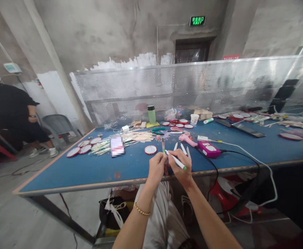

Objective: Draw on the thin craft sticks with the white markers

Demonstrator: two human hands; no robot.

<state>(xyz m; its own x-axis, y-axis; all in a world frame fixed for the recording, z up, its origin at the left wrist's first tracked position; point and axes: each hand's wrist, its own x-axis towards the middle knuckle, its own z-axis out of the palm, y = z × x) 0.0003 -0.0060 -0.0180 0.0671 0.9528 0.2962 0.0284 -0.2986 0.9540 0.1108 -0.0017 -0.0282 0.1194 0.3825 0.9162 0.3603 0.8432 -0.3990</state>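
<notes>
Near the table's front edge, my left hand (157,166) is closed on a thin upright stick (163,144) with coloured bands, green low down and pinkish above. My right hand (183,169) grips a white marker pen (176,161) with a green end, its other end close to the stick; I cannot tell whether they touch. Just beyond my hands lie several more white pens (183,149). A round white disc with a red rim (150,149) rests left of the stick.
A purple box (208,149) with cables and a pink tool (188,140) lie right. Wooden sticks (143,136), pliers (158,130) and a green bottle (151,114) are farther back. A perforated metal screen (135,86) borders the blue table (89,174). A person (11,107) stands left.
</notes>
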